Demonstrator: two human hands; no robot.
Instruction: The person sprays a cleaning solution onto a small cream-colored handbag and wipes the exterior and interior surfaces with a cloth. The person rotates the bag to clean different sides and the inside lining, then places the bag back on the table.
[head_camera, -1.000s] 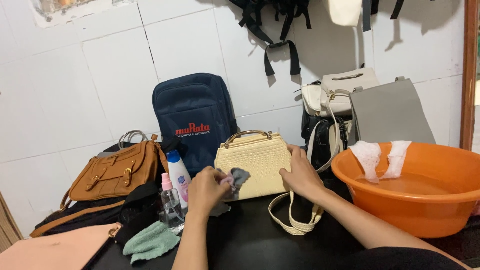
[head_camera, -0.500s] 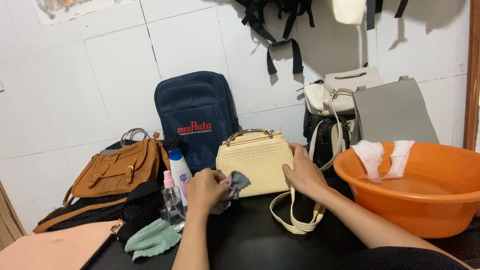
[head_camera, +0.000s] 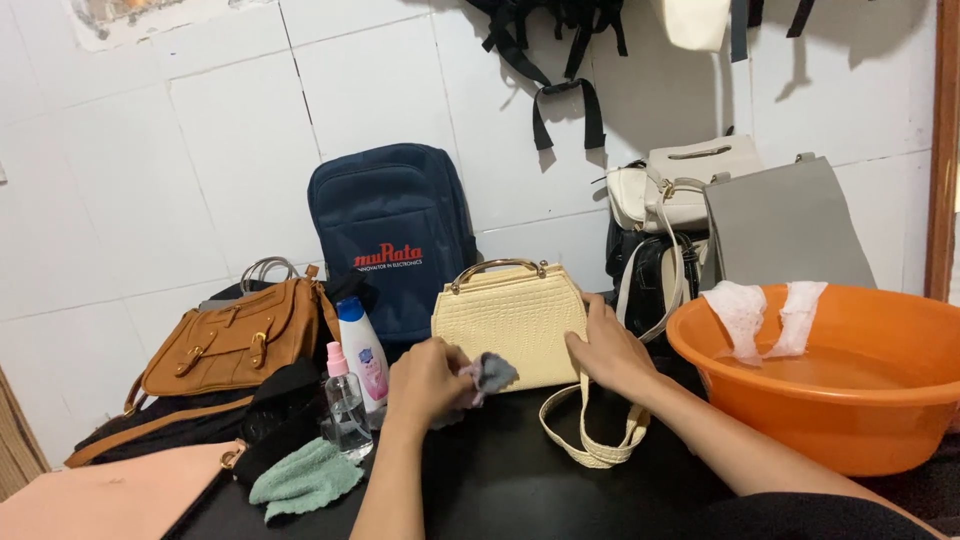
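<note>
A cream handbag (head_camera: 510, 320) with a metal handle stands upright on the black table (head_camera: 520, 480). My left hand (head_camera: 425, 380) grips a small grey cloth (head_camera: 490, 373) and presses it against the bag's lower front. My right hand (head_camera: 608, 350) lies flat on the bag's right side and steadies it. The bag's cream strap (head_camera: 590, 440) loops loose on the table below my right hand.
An orange basin (head_camera: 850, 400) of water with two white cloths on its rim sits at the right. A navy backpack (head_camera: 392, 240), a brown satchel (head_camera: 230, 340), a spray bottle (head_camera: 345, 405), a white bottle (head_camera: 362, 350), a green cloth (head_camera: 305, 480) and a pink bag (head_camera: 110, 495) crowd the left.
The view has shifted slightly. My left hand with the grey cloth stays at the bag's front, moving only a little; my right hand keeps hold of the bag's side.
</note>
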